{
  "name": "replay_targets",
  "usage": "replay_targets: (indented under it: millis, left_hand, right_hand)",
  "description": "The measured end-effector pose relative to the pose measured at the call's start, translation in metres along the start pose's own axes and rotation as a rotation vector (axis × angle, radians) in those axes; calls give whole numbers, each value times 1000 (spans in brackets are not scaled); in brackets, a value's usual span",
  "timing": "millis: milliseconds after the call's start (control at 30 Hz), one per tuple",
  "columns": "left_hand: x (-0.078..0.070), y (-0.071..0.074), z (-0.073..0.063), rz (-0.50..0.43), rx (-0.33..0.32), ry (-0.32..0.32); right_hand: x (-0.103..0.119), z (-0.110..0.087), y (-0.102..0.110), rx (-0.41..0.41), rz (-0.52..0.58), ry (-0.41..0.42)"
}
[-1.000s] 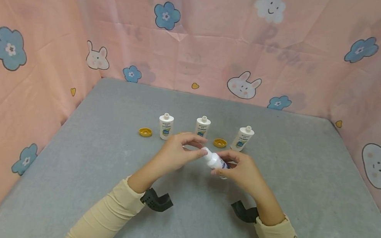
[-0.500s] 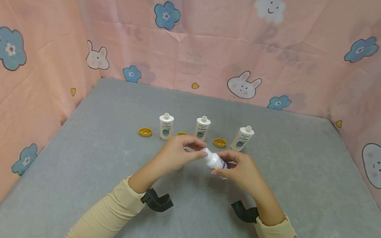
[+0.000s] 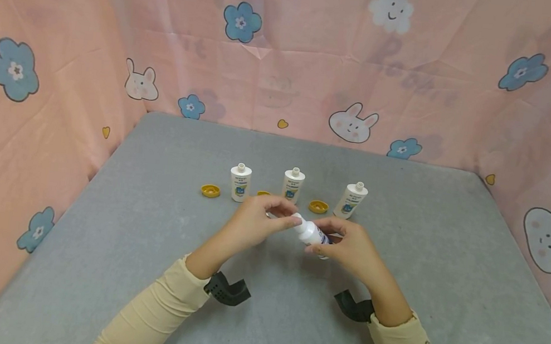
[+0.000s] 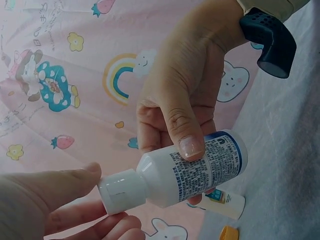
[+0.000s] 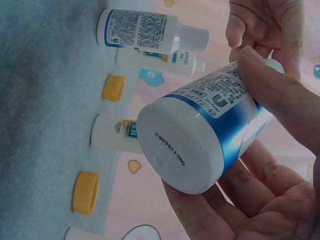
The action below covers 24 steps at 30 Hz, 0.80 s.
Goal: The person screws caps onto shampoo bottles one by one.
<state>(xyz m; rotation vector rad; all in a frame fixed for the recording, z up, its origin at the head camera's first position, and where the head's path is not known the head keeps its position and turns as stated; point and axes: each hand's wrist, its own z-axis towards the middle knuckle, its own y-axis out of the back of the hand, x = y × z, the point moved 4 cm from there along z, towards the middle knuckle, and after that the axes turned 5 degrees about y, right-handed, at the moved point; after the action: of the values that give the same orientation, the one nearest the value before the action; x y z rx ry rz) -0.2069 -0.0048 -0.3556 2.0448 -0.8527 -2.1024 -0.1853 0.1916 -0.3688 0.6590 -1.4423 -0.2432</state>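
My right hand (image 3: pixel 348 247) grips a white bottle (image 3: pixel 311 233) with a blue band and a printed label, held tilted above the table. Its thumb lies over the label and the fingers wrap the far side. At the neck end, my left hand (image 3: pixel 252 223) pinches the white cap (image 4: pixel 122 191) between thumb and fingers. The cap sits on the bottle. In the right wrist view the bottle's base (image 5: pixel 180 145), printed with a date code, faces the camera. A similar capped bottle (image 5: pixel 140 30) stands on the table, mostly hidden by the left hand in the head view.
Behind the hands stand three uncapped white bottles: left (image 3: pixel 240 184), middle (image 3: pixel 293 183) and right (image 3: pixel 351 201). Yellow caps lie among them, at the left (image 3: pixel 210 191), the middle (image 3: pixel 264 193) and the right (image 3: pixel 318 207). A pink printed cloth (image 3: pixel 276 71) surrounds the grey table (image 3: pixel 149 226).
My left hand has turned slightly at the cap, and its back has dipped a little, showing more of the middle yellow cap. The right hand and the bottle have stayed in place.
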Motion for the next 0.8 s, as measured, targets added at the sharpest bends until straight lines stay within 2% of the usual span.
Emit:
replay_targets:
  millis: [367,567,700,800]
  left_hand:
    - [-2,-2,0,5,42,-87]
    - [-2,-1,-1,-47,33,-38]
    - [-2,-1,-1,-26,27,-6]
    - [-3,-2,-1,1,32,-19]
  right_hand:
    - [0,-1,0,4,8,-3]
    - [1,-1,0,7,5,-1]
    - [1,-1,0,9,-4,3]
    - [0,-1,0,12,-15,5]
